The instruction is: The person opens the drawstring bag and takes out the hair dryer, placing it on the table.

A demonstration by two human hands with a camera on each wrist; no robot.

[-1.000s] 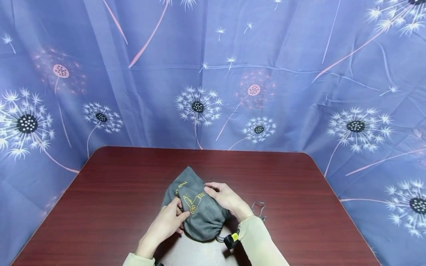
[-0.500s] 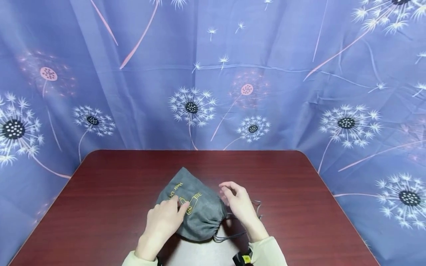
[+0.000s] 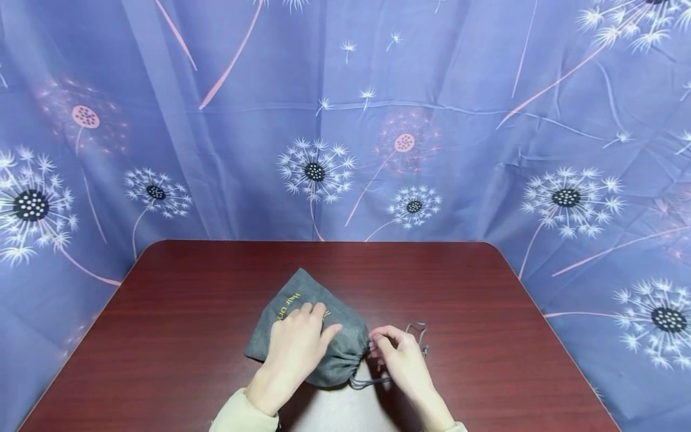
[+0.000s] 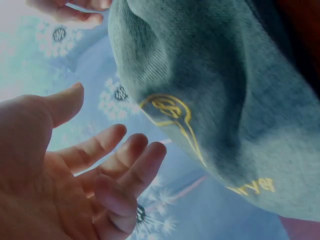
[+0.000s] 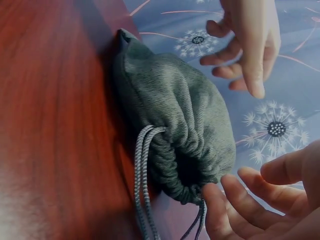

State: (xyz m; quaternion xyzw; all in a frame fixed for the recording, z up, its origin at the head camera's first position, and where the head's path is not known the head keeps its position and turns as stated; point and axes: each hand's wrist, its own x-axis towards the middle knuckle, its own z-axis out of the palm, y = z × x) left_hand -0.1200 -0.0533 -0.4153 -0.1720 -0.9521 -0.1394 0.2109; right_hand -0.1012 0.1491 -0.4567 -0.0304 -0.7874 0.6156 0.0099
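A grey drawstring bag point(image 3: 345, 345) with yellow "Hair Dryer" lettering and a yellow hair dryer drawing lies plump on the table, its gathered mouth toward the right. My left hand point(image 3: 299, 342) hovers over the bag; in the left wrist view its relaxed fingers stand apart from the cloth point(image 4: 210, 75). Beside the mouth is my right hand point(image 3: 402, 360), fingers loosely bent. The right wrist view has its fingertips point(image 5: 212, 197) right by the mouth's rim; whether they touch cannot be told. The mouth is partly gathered, with a dark gap, and grey cords point(image 5: 142, 185) hang from it.
The dark red wood-grain table point(image 3: 189, 312) has a pale, shiny patch point(image 3: 329, 411) near its front. More cord point(image 3: 421, 336) trails on the table beyond my right hand. A blue curtain point(image 3: 259, 150) with dandelion prints hangs behind and at both sides.
Both hands have let go of the bag. My right hand went off to the right, then down toward the mouth; my left hand moved right, over the bag, which settled slightly lower.
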